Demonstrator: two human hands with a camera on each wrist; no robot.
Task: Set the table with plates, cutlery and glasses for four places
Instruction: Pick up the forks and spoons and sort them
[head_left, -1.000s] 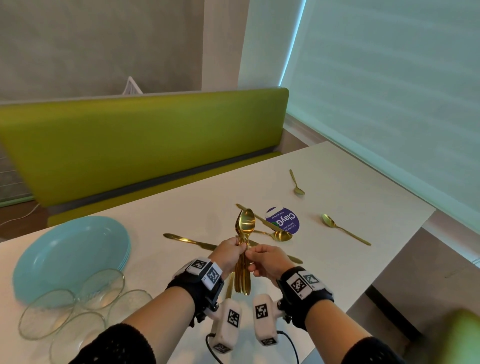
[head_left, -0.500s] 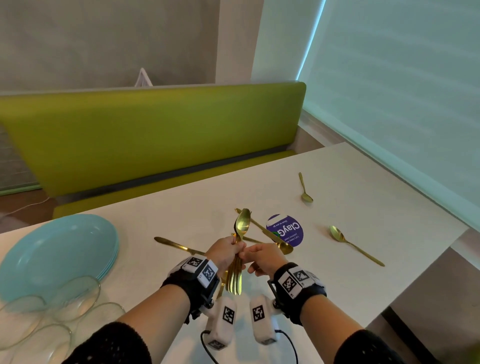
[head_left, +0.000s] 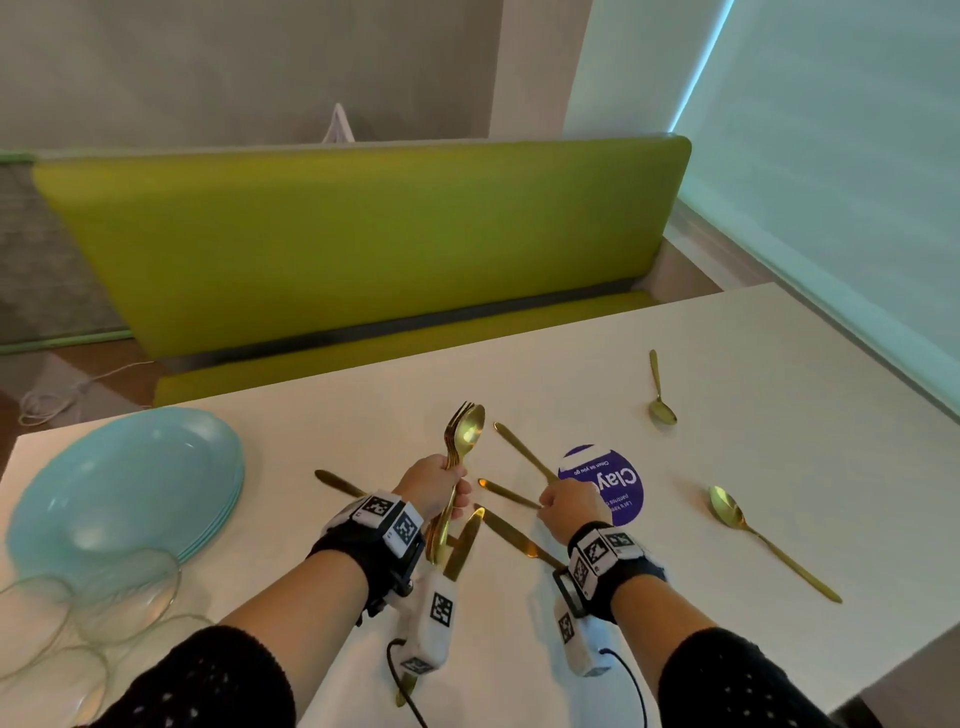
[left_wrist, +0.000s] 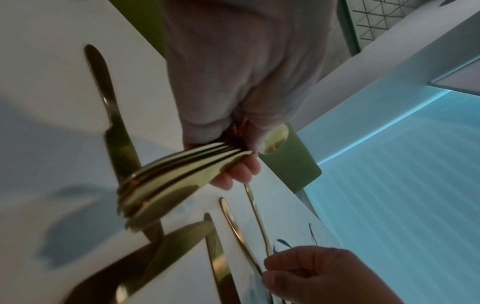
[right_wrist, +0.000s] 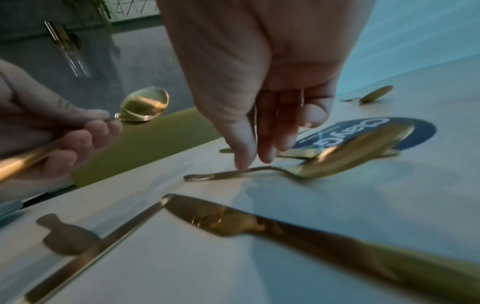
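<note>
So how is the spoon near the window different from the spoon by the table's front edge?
The far spoon looks smaller than the near spoon. The far spoon's bowl points toward the person; the near spoon's bowl points away, with its handle running to the table edge. Both are gold and lie untouched.

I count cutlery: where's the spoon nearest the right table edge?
In the head view, the spoon lies right of the purple sticker, alone, handle toward the near edge.

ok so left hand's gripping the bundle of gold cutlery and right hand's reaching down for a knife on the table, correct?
Not quite. The left hand does grip the cutlery bundle, but the right wrist view shows the right hand touching a spoon's handle, not a knife.
</note>
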